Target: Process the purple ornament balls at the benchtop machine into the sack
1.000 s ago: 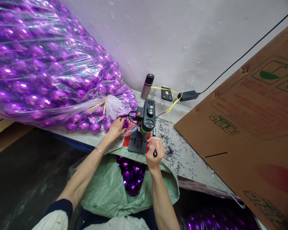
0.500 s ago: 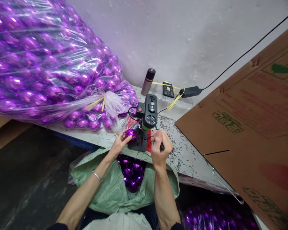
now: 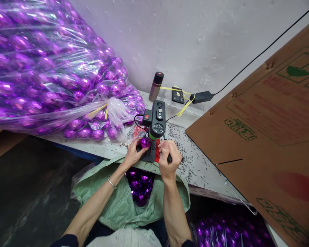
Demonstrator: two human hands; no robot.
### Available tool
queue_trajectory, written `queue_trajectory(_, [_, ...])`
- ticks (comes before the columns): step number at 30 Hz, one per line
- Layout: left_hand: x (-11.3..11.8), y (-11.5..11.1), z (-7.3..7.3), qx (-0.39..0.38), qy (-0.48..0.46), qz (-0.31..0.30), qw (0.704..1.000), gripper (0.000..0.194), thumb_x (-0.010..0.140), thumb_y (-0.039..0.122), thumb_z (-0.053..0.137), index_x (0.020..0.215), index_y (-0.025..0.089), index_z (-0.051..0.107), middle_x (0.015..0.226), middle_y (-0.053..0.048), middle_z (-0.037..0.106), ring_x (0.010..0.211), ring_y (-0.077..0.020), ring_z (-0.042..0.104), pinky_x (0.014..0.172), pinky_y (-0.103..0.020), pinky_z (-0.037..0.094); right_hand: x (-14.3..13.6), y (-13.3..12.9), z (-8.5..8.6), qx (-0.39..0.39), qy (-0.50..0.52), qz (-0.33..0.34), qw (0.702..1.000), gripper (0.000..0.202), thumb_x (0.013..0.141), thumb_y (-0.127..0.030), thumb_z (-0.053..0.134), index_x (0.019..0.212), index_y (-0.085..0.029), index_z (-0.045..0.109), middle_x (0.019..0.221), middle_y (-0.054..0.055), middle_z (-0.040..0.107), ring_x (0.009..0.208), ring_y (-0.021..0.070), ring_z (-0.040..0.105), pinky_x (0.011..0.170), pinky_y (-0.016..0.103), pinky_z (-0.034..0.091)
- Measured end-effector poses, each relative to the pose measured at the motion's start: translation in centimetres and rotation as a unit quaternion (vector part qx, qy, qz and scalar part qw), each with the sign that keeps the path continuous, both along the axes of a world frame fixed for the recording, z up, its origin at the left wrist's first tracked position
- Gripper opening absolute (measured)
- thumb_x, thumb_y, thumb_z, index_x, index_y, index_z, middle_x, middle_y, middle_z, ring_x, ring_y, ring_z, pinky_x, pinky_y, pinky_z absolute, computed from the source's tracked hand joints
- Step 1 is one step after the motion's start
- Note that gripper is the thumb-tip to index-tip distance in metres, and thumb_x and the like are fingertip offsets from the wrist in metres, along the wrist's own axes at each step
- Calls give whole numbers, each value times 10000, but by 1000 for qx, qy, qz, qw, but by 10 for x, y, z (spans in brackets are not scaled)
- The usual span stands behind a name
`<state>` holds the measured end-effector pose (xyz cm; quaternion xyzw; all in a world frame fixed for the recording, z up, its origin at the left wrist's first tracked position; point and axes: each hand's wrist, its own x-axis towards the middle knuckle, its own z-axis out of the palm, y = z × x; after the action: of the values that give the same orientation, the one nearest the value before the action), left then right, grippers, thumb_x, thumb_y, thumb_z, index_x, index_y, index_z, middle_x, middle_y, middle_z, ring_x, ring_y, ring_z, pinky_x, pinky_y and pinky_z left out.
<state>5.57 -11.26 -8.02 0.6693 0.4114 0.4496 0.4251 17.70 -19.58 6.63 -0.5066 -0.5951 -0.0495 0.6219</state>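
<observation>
A shiny purple faceted ball point(image 3: 145, 142) is pinched between the thumb and fingers of my left hand point(image 3: 134, 153). It sits over the dark base plate point(image 3: 149, 156) of a small black bench drill press point(image 3: 157, 118), beneath the front of its head. Whether the tool tip touches the ball I cannot tell. My right hand point(image 3: 170, 155) is wrapped round the press's lever handle point(image 3: 169, 158), whose black end shows below the fist. Just under both hands, a green woven sack point(image 3: 103, 202) gapes on my lap, with more purple balls point(image 3: 140, 185) inside.
A huge clear bag of purple balls point(image 3: 41, 75) leans at the left. A tall cardboard box point(image 3: 267, 144) stands right. Dark shavings point(image 3: 193, 154) litter the bench. Behind the press are a dark cylindrical bottle point(image 3: 156, 85), a black power adapter point(image 3: 202, 97) and its cord.
My left hand has brought the purple ball slightly right and in under the press head. The right hand still grips the lever. The whole view has shifted slightly.
</observation>
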Motion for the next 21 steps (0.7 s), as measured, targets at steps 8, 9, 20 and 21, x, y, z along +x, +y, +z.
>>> queue_trajectory(8, [4, -3, 4, 73, 105, -10, 992, 539, 865, 438, 748, 1330, 221, 583, 1285, -116, 694, 1216, -310, 635, 1068, -497, 480, -2, 0, 2, 2, -1, -5, 1000, 310, 995, -134, 439, 702, -222, 489, 679, -19, 536, 669, 121, 565, 633, 275, 451])
queue_trajectory(9, [4, -5, 3, 86, 115, -9, 990, 542, 867, 436, 746, 1337, 223, 578, 1281, -117, 694, 1217, -310, 631, 1061, -493, 488, -2, 0, 2, 3, -2, -7, 1000, 309, 995, -135, 437, 703, -222, 489, 678, -19, 535, 669, 121, 566, 631, 275, 452])
queue_trajectory(20, [2, -4, -8, 127, 108, -6, 986, 555, 844, 430, 784, 1304, 212, 563, 1198, -113, 704, 1144, -304, 686, 980, -474, 556, -3, -3, -3, 8, -16, -19, 1000, 291, 986, -106, 437, 726, -218, 507, 700, -11, 566, 678, 121, 575, 630, 274, 458])
queue_trajectory(21, [2, -4, -8, 124, 106, -7, 987, 555, 842, 431, 787, 1301, 212, 564, 1201, -112, 704, 1152, -304, 685, 987, -476, 554, -4, -3, -6, 8, -16, -21, 1000, 288, 984, -103, 437, 730, -217, 512, 709, -8, 576, 685, 122, 584, 633, 274, 461])
